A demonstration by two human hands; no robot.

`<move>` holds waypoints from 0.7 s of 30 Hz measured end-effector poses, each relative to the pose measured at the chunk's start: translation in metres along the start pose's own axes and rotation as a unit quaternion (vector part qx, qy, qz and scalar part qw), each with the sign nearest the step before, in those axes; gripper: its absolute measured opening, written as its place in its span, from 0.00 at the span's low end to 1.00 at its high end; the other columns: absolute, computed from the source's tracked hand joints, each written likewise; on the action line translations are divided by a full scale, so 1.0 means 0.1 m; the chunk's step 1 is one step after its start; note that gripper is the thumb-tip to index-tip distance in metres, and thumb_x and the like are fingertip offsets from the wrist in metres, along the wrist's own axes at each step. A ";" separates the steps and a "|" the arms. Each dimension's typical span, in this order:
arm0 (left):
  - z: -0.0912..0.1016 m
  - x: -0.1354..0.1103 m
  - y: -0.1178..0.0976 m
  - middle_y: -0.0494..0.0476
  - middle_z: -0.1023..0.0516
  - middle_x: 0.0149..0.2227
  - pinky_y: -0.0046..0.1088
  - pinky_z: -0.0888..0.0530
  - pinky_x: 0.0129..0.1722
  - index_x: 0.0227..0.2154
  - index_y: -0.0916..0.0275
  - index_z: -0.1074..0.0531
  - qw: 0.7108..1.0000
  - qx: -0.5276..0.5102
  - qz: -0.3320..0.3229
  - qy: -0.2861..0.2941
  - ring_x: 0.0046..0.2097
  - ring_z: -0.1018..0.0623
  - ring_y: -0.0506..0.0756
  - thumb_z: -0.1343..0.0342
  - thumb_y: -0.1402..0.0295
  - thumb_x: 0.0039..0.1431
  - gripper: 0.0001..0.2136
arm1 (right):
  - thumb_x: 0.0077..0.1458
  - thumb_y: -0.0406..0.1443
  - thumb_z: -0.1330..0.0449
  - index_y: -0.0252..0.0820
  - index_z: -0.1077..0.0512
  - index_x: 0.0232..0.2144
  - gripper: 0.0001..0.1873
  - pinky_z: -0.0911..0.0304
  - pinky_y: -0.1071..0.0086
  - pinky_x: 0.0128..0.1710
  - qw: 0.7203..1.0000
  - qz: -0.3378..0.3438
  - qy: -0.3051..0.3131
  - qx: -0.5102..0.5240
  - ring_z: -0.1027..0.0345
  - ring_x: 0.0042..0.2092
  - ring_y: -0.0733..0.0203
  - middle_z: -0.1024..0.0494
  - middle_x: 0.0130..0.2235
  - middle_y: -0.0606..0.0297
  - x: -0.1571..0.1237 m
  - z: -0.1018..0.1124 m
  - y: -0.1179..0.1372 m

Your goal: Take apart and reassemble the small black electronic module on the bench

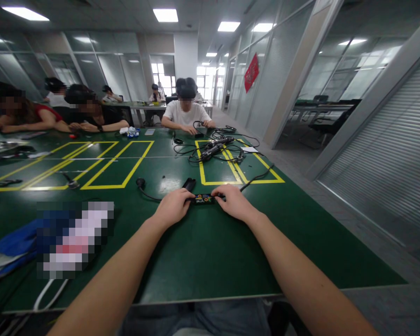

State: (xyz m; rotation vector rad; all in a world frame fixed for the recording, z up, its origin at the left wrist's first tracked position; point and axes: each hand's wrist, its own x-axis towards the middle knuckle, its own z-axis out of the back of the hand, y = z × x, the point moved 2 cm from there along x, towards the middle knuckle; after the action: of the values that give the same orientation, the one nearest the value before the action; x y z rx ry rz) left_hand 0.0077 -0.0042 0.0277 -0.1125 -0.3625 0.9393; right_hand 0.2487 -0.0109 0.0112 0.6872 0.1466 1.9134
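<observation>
Since the open black casing (203,199) lies between the hands on or just above the green table (329,254), its inner parts exposed, the step in hand is judged to be steadying or working it from both ends. The hands are apart: the left hand (175,205) has its fingers closed on the casing's 9 o'clock end, the right hand (231,201) on its 3 o'clock end; firmness of grip cannot be told. A loose black piece (189,184) lies at 11 o'clock, just beyond the left fingers. The next move is judged to call for one hand holding while the other works, without pulling the cable with a plug (140,183) towards 10 o'clock or the cable (257,176) towards 2 o'clock. Open room is found at 4 and 6 o'clock; the near table edge crosses at 6, the side edge slants past 3, both well apart from the casing. A tangle of cables (215,148) limits reach at 12 to 1; the blue-and-white item (17,245) lies towards 8.
</observation>
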 end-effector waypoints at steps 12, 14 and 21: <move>0.07 0.04 -0.03 0.61 0.15 0.50 0.35 0.21 0.48 0.53 0.55 0.16 0.998 0.043 0.000 0.045 0.49 0.16 0.62 0.49 0.70 0.71 0.17 | 0.61 0.31 0.33 0.49 0.14 0.41 0.10 0.30 0.55 0.53 0.999 -0.023 0.029 -0.001 0.21 0.49 0.49 0.13 0.43 0.59 0.04 0.01 -0.07; 0.09 0.05 -0.08 0.62 0.15 0.50 0.35 0.22 0.47 0.53 0.56 0.16 0.996 0.068 -0.008 0.053 0.47 0.16 0.62 0.50 0.70 0.72 0.18 | 0.61 0.31 0.33 0.49 0.14 0.41 0.10 0.30 0.56 0.53 0.999 -0.019 0.032 0.001 0.21 0.48 0.49 0.13 0.43 0.59 0.05 0.01 -0.07; 0.12 0.06 -0.16 0.67 0.16 0.49 0.42 0.22 0.51 0.47 0.60 0.14 0.991 0.116 -0.056 0.039 0.50 0.18 0.65 0.51 0.72 0.71 0.18 | 0.60 0.28 0.35 0.46 0.14 0.40 0.11 0.29 0.56 0.53 1.000 0.011 0.008 -0.022 0.22 0.47 0.49 0.13 0.42 0.58 0.03 -0.02 -0.03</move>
State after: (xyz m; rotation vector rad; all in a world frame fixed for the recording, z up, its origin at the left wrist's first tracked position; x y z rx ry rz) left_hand 0.0186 -0.0095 0.0439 0.0826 -0.1842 0.8575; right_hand 0.2491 -0.0064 0.0095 0.6472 0.1065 1.9376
